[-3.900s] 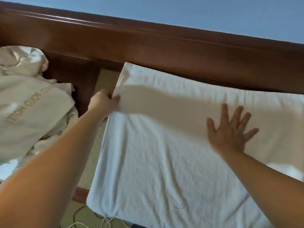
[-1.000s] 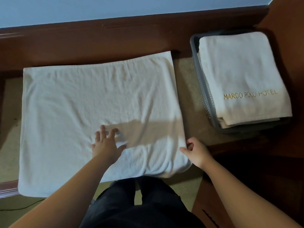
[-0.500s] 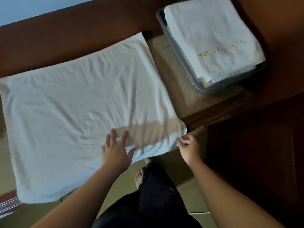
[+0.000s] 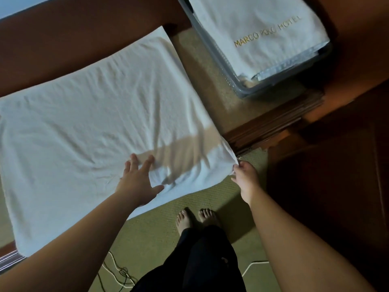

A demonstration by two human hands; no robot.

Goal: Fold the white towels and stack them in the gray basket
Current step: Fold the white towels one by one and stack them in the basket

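1. Towel (image 4: 90,123) lies spread on the bench, long axis running left to right, nearly all of it to the left of the pinched corner.
2. Left hand (image 4: 137,180) presses flat near the front edge, fingers straight and spread.
3. Right hand (image 4: 245,178) pinches the front right corner, lifted a little; it is the nearer hand to carry that corner leftward for the fold.
4. Basket (image 4: 212,46) sits beyond and right of the grip, a folded towel (image 4: 252,24) already inside.
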